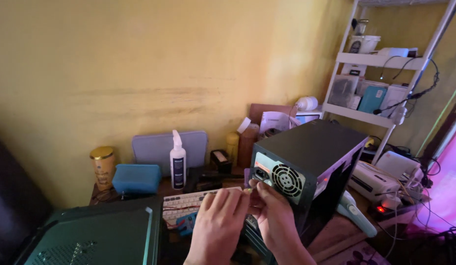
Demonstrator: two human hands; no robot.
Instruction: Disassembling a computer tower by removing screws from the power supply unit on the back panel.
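Two bare hands meet at the rear of a black computer tower point(311, 152) standing upright on a cluttered desk point(345, 230) — the left hand point(219, 216) curled with fingers bunched near the case's back edge, the right hand point(276, 216) pressed beside it, fingertips pinching something small and greenish just below the power-supply fan grille point(288, 180); what it is cannot be made out. A detached side panel point(90, 238) lies flat at lower left, a white keyboard point(188, 202) behind the hands. Judged from here, the work wants a steadying grip on the case and small, square finger movements — the piece looks easy to drop.
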